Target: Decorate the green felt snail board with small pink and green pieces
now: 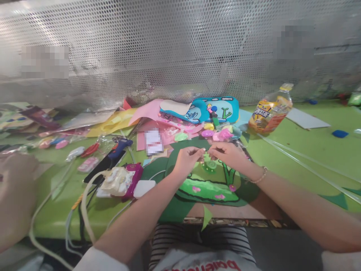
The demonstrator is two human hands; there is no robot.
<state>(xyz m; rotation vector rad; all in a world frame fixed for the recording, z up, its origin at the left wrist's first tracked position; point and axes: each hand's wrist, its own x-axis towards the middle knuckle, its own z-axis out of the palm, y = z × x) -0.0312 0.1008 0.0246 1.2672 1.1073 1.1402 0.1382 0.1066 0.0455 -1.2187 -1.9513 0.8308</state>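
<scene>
Through the head camera I see both bare hands meeting over a green craft board [245,185] that lies on a dark green sheet [171,209], right in front of the wearer. The left hand [189,161] has thumb and forefinger brought together in a pinch; the right hand [228,155], with a bracelet [261,176] at its wrist, curls its fingers inward opposite. The fingertips are near each other, and I cannot tell whether either hand has hold of something tiny. Just below them on the board sits a pale green curled piece [210,165]; nearer the wearer runs a bright green strip [207,192] carrying pink flowers [196,189].

For writing, I check the bottle [270,113] on the right: bold dark letters cross its yellow wrapper, too smeared for me to read surely. The wearer's shirt [180,261] shows red letters, seemingly beginning "bale", the rest unclear to me. A white card [153,142] beyond the left hand bears reddish print, blurred out. Two patches on the perforated metal panel [169,49] are blurred too.

Behind the hands lie pink and yellow lumps [222,134] and a blue rounded panel [222,110] with a small figure. To the left I make out a blue glue gun [120,148], a crowded magenta power strip [137,173] and, at the edge, another person's blurred hand [18,188].
</scene>
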